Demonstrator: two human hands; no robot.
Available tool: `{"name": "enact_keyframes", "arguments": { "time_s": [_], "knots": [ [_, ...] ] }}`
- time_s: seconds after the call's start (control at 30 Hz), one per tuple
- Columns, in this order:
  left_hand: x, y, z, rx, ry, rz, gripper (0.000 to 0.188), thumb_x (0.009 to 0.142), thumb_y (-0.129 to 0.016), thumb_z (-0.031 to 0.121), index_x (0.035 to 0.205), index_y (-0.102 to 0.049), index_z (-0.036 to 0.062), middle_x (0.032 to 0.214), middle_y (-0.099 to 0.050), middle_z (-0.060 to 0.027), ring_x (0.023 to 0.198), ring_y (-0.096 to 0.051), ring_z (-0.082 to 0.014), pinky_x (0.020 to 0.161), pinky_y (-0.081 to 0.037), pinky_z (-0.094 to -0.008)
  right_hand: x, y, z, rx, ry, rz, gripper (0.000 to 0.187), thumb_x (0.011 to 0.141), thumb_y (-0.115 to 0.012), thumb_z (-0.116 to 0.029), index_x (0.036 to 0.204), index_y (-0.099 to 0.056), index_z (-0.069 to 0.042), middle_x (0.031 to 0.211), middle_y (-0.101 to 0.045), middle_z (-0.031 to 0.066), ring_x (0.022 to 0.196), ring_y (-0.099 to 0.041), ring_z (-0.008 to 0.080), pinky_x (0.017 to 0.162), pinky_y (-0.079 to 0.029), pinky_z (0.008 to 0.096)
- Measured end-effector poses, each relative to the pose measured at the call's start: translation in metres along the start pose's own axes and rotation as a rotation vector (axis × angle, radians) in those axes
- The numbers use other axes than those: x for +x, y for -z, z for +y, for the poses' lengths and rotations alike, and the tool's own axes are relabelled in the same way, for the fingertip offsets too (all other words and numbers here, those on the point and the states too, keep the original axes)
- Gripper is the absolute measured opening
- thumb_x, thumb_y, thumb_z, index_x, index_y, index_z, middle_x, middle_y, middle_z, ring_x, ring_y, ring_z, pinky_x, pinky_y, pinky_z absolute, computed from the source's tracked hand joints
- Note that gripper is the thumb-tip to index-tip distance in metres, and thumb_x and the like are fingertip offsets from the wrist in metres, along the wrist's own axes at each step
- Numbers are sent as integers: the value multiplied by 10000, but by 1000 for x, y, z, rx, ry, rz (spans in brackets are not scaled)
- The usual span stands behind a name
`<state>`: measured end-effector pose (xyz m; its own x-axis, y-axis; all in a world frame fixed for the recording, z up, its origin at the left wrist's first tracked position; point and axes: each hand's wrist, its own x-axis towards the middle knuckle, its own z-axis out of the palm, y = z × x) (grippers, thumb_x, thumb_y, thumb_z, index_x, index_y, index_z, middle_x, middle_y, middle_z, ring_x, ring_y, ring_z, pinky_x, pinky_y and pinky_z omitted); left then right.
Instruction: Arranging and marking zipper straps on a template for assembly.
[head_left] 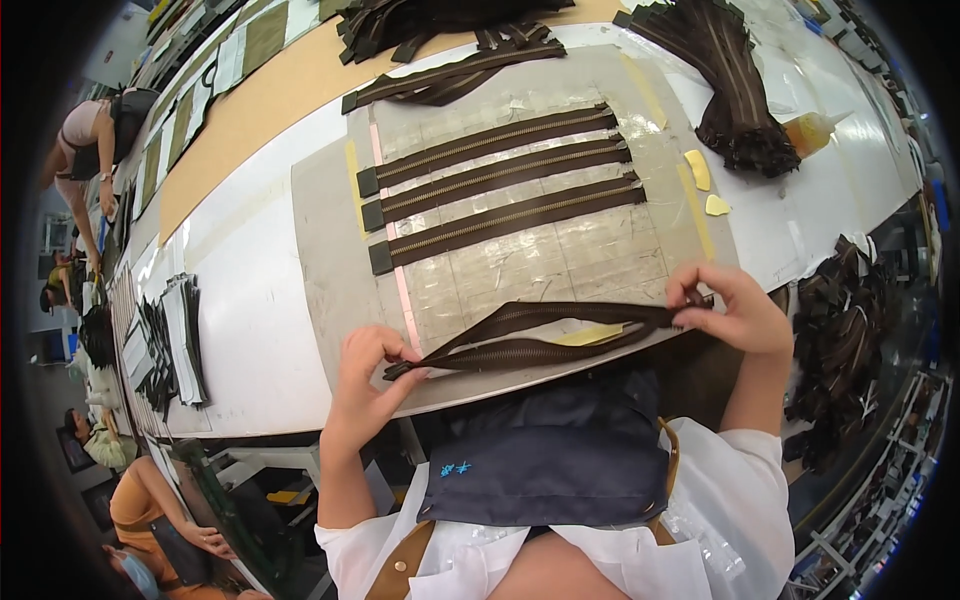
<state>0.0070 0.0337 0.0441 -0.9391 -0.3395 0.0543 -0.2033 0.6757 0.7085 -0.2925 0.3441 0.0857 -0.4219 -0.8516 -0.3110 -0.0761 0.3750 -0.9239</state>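
At the near edge of the bench (250,345), the left hand (370,372) and right hand (737,308) pinched opposite ends of a brown zipper (555,315), seemingly to steady it lengthwise, while three zippers (505,181) lay parallel beyond, apparently for order.

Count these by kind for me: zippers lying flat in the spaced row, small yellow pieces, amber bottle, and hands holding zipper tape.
Flat brown zippers: 3
Small yellow pieces: 2
Amber bottle: 1
Left hand and right hand, holding zipper tape: 2
Total: 8
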Motion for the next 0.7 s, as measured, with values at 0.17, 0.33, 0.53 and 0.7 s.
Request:
{"name": "enact_keyframes", "arguments": {
  "time_s": [0.17, 0.33, 0.53, 0.7],
  "knots": [
    [21, 27, -3, -374, 51, -182, 233, 762, -830, 16, 878, -634, 66, 885, -599, -25, 875, -575, -192, 825, -432, -315, 13, 16, -17, -156, 364, -146, 242, 854, -785, -49, 1084, -734, 6, 940, -661, 38, 832, -546, 164, 744, -447, 289],
    [12, 44, -5, -528, -29, -471, 262, 763, -850, 48, 837, -600, 75, 880, -610, -24, 874, -586, -208, 855, -429, -324, 10, 27, -18, -259, 363, -288, 315, 844, -785, -48, 1154, -728, -27, 934, -653, 60, 832, -559, 207, 788, -460, 343],
    [48, 28, -19, -318, 138, -147, 251, 817, -813, 61, 906, -579, 35, 962, -576, -63, 920, -558, -231, 860, -452, -329, 71, 10, 8, -582, 255, 211, 200, 828, -774, -34, 1005, -683, -18, 976, -636, 120, 962, -578, 331, 873, -464, 408],
    [85, -4, -41, 243, -58, 175, 267, 813, -785, 45, 975, -574, 24, 1079, -588, -117, 1046, -539, -290, 911, -463, -370, 113, 9, 37, -798, 442, 431, 207, 833, -765, -20, 938, -586, -10, 1025, -559, 120, 1016, -545, 311, 869, -466, 369]
  ]
}}
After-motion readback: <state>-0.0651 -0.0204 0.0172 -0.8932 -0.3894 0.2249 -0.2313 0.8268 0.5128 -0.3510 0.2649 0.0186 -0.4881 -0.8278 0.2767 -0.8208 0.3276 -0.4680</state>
